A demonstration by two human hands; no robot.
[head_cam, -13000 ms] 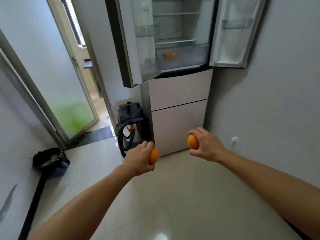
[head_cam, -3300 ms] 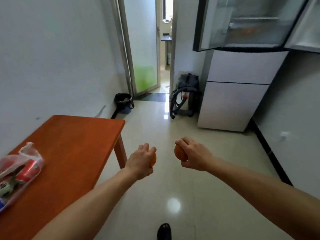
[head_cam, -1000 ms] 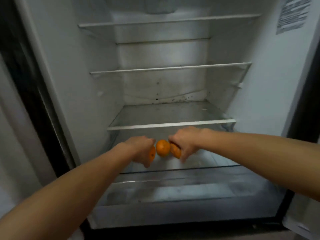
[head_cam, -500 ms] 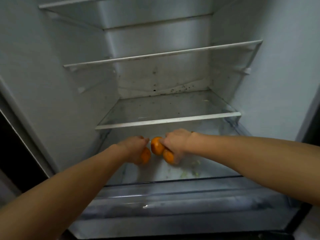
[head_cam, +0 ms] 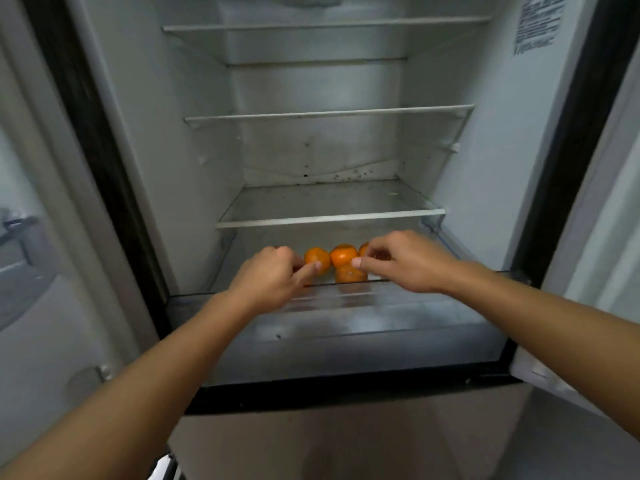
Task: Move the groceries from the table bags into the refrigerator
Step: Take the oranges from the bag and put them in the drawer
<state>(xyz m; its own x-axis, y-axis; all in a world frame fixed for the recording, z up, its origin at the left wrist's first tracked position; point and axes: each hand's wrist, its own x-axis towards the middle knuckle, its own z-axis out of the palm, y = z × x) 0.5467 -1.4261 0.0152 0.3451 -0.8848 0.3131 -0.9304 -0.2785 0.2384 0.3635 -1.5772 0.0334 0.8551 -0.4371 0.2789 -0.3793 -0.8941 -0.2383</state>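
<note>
both hands reach into the open refrigerator (head_cam: 156,133) at the centre of the frame, apart from each other, with four oranges (head_cam: 343,255) between them. the left hand (head_cam: 272,277) has its forefinger out straight, tip touching the leftmost orange (head_cam: 317,258), its other fingers curled and holding nothing. the right hand (head_cam: 407,263) lays its thumb against the front orange (head_cam: 349,275), fingers bent loosely over the rightmost orange (head_cam: 363,249); i cannot tell whether they grip it. the fruit sits bunched in the clear bottom drawer (head_cam: 346,327), close behind its front edge, under the lowest glass shelf (head_cam: 329,219). drawer floor shows either side of the cluster, side walls well apart from it.
</note>
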